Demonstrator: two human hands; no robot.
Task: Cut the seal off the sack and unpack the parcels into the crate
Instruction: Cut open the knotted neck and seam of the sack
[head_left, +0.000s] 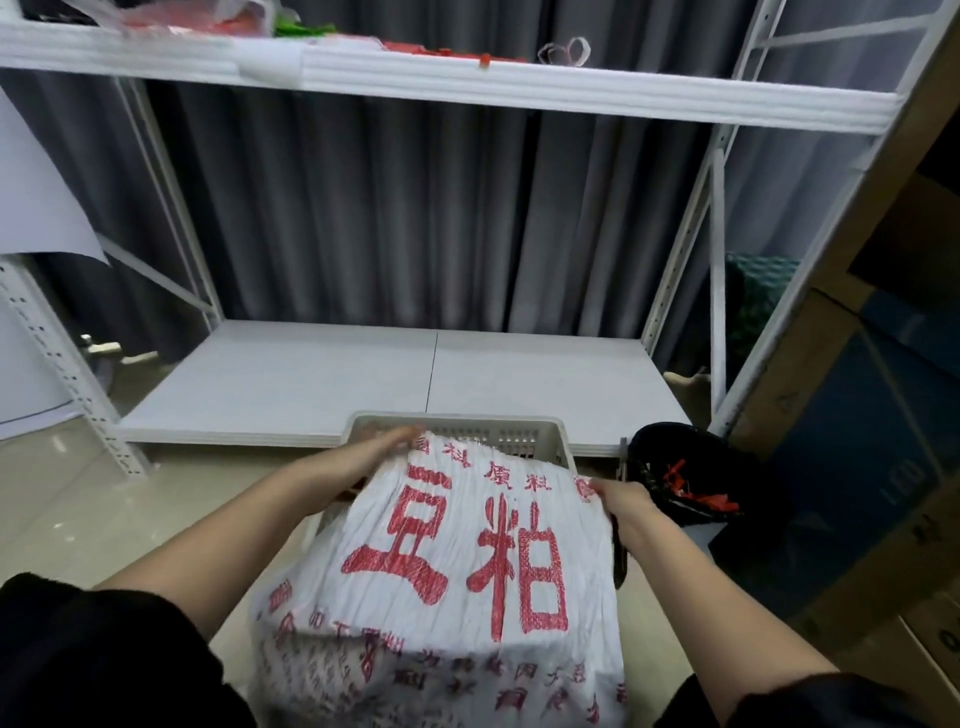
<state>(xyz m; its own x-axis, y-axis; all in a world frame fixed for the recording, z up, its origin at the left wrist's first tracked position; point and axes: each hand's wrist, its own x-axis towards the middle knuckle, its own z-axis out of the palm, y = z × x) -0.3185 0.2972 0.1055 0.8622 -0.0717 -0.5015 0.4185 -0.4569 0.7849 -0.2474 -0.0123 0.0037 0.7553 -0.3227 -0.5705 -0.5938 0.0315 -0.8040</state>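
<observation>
Over the crate: white sack printed in red, large characters 豆粕.
Left hand and right hand each grip its far edge.

Near end of sack cut off by bottom edge; crate mostly hidden behind it, parcels unseen; left hand blurred.

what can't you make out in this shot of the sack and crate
Head view:
- Inside of the beige slotted plastic crate: covered by the white woven sack with red print.
- Sack's mouth and seal: turned away.
- Left hand: fingertips motion-blurred.
- Right hand: fingers tucked behind the sack.
</observation>
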